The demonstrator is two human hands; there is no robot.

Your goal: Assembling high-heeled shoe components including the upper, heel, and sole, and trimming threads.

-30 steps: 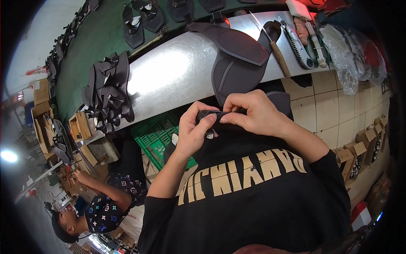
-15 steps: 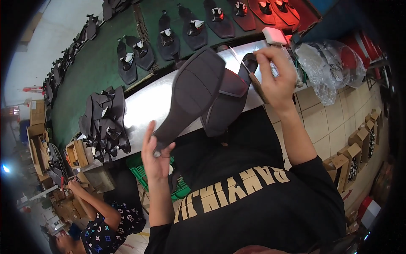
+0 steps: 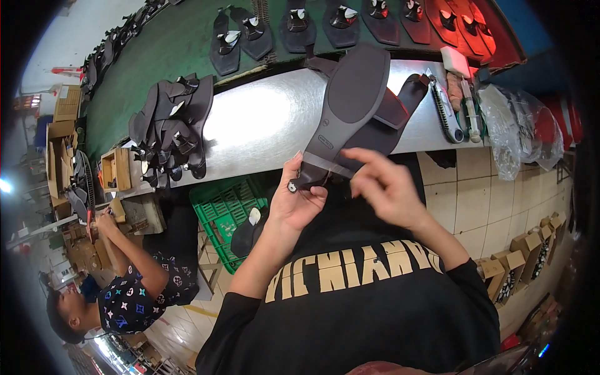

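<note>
My left hand (image 3: 294, 203) grips a dark sandal (image 3: 356, 84) by its narrow heel end, fingers and thumb around it. The sandal tilts up with its wide toe away from me; a smooth oval panel shows on the face toward me. My right hand (image 3: 390, 190) is at the heel end, fingers bent and partly blurred. A pale translucent streak runs from its fingertips across the heel; I cannot make out what it is. Behind the held sandal, a second dark sandal (image 3: 406, 119) with a wide strap lies at the metal table's edge, partly hidden.
A pile of dark sandals (image 3: 172, 134) lies left on the metal table (image 3: 250, 115). Sandals line the green surface (image 3: 150, 56) beyond. At right are a utility knife (image 3: 447, 112), a syringe (image 3: 472, 112) and plastic bags (image 3: 509, 125). A green crate (image 3: 215, 219) stands below; a person (image 3: 134, 281) works at left.
The held sandal has turned, showing an oval-panelled face, and moved right in the view. My right hand has come down from the strap end of the other sandal to the held sandal's heel.
</note>
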